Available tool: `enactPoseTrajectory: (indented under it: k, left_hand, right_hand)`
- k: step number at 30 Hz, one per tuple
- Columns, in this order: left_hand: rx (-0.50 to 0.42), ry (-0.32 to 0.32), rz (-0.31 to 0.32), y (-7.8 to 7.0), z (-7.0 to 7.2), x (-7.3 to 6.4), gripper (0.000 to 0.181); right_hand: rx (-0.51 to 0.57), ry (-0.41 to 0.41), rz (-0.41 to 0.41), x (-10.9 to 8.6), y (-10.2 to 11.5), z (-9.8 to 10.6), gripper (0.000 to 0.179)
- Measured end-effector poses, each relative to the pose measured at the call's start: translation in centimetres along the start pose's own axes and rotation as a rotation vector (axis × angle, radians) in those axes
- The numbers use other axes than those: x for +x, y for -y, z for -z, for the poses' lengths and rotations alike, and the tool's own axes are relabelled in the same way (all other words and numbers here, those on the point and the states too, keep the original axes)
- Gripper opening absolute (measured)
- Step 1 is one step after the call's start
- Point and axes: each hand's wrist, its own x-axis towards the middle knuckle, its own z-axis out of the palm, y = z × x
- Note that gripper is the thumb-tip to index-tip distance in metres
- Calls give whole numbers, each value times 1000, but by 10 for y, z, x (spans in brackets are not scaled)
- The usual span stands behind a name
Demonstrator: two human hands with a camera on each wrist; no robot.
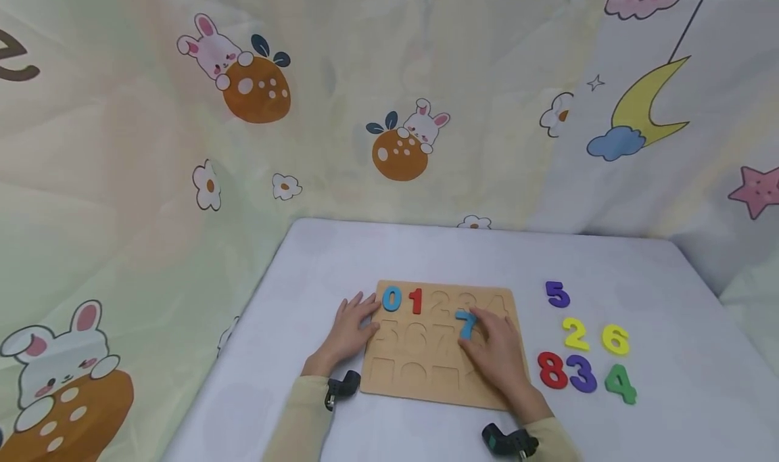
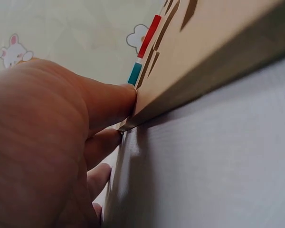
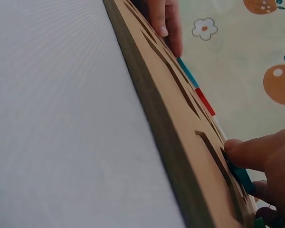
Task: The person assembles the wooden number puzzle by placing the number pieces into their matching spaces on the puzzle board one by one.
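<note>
My right hand (image 1: 500,354) pinches a blue number 7 (image 1: 465,324) between thumb and fingers, over the right half of a wooden number puzzle board (image 1: 389,377). In the right wrist view the blue piece (image 3: 241,176) is close over the cut-outs. My left hand (image 1: 348,330) rests at the board's left edge; in the left wrist view its thumb (image 2: 111,102) touches the edge near the corner. A blue 0 (image 1: 392,298) and a red 1 (image 1: 416,301) sit in the top row. The right hand hides part of the board's right side.
Loose on the white table (image 1: 639,266), right of the board, lie a purple 5 (image 1: 557,294), yellow 2 (image 1: 575,334), yellow 6 (image 1: 615,340), red 8 (image 1: 552,370), purple 3 (image 1: 581,373) and green 4 (image 1: 621,384). A patterned curtain (image 1: 341,63) hangs behind.
</note>
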Motion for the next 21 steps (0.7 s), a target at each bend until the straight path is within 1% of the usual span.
enactPoseTrajectory:
  k: [5,8,13,21]
  left_hand:
    - [2,-2,-3,0,0,0,47]
    - [5,-1,0,1,-1,1,47]
    - [6,6,7,1,-2,0,47]
    - [8,3,3,-2,0,-1,46]
  right_hand:
    - [-36,-16,47,0,1,-1,61]
    - [-43,-26,95,-1,2,-2,59]
    - [-18,-10,154,-4,5,-3,58]
    - [-5,20,200,-7,13,-7,56]
